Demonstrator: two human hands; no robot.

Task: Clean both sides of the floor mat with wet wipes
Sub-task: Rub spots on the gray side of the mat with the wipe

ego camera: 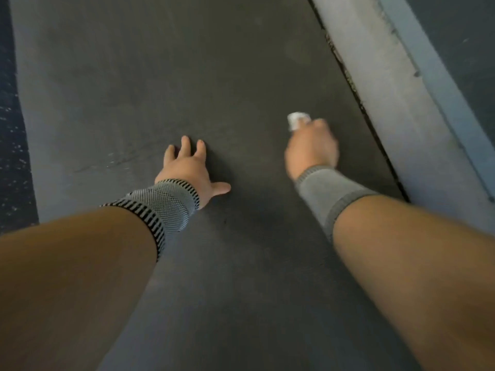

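A dark grey floor mat (174, 76) fills most of the view, running from near to far. My left hand (188, 170) lies flat on the mat near its middle, fingers spread and thumb out to the right. My right hand (312, 148) is further right, close to the mat's right edge, and grips a small bunched white wet wipe (296, 120) against the mat. The wipe sticks out past my fingertips. This hand is blurred. Both wrists wear grey knit bands.
A lighter grey strip (388, 84) runs diagonally along the mat's right edge, with a dark gap between them. Dark speckled flooring (10, 129) lies along the left side. Faint streaks mark the mat left of my left hand.
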